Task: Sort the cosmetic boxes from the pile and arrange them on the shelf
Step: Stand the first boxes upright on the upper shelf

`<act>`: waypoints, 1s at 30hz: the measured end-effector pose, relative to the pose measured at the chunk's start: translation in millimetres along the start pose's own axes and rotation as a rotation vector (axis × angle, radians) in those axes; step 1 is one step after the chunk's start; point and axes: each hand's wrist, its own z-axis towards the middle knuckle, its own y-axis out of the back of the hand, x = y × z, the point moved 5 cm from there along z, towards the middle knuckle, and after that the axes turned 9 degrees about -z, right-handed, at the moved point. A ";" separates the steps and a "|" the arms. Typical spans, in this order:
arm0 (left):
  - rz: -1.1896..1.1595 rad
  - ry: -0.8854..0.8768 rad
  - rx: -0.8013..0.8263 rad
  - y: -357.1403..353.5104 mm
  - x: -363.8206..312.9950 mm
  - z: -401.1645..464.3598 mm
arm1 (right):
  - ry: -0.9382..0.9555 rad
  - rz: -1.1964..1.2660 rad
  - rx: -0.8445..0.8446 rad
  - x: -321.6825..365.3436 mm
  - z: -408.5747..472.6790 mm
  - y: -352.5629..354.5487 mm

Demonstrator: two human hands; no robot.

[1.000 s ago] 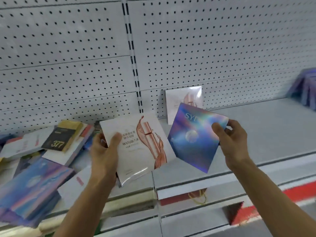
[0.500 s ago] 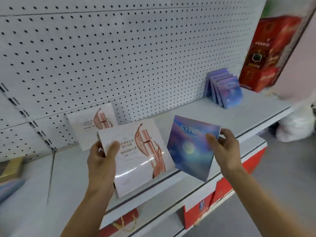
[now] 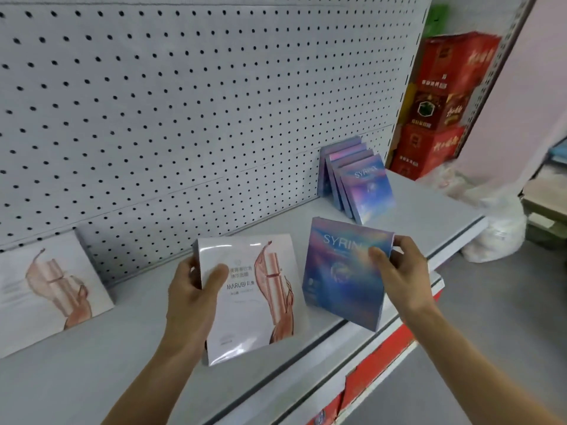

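Note:
My left hand (image 3: 190, 299) grips a white box with a rose-gold bottle print (image 3: 257, 299) by its left edge, thumb across the front. My right hand (image 3: 399, 271) pinches a blue-purple iridescent box (image 3: 340, 277) at its upper right corner. Both boxes hang above the grey shelf (image 3: 92, 363). Several matching blue-purple boxes (image 3: 359, 185) lean in a row against the pegboard at the shelf's right end. One matching white box (image 3: 49, 286) leans against the pegboard at the left.
A white pegboard (image 3: 184, 102) backs the shelf. Red cartons (image 3: 441, 102) are stacked beyond its right end, with a white bag (image 3: 497, 228) on the floor below them. Lower shelves with red trim (image 3: 386, 357) jut out beneath.
The view has swung right: the pile of mixed boxes at the left is out of view and the blue-purple row is nearer. Both hands have carried their boxes along, and the blue-purple box now stands more upright.

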 end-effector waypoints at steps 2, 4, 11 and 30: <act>-0.005 0.008 -0.007 -19.0 -1.9 13.6 | 0.031 -0.036 0.023 2.4 27.1 -1.8; -0.001 0.005 -0.028 -34.0 -1.6 27.7 | 0.055 -0.053 0.041 3.9 52.1 -5.6; 0.025 0.024 -0.127 -56.2 1.9 57.9 | 0.149 -0.077 0.183 -0.3 127.3 -39.9; -0.016 -0.016 -0.579 -114.8 -11.5 40.4 | 0.635 -0.415 0.734 46.9 285.5 -146.9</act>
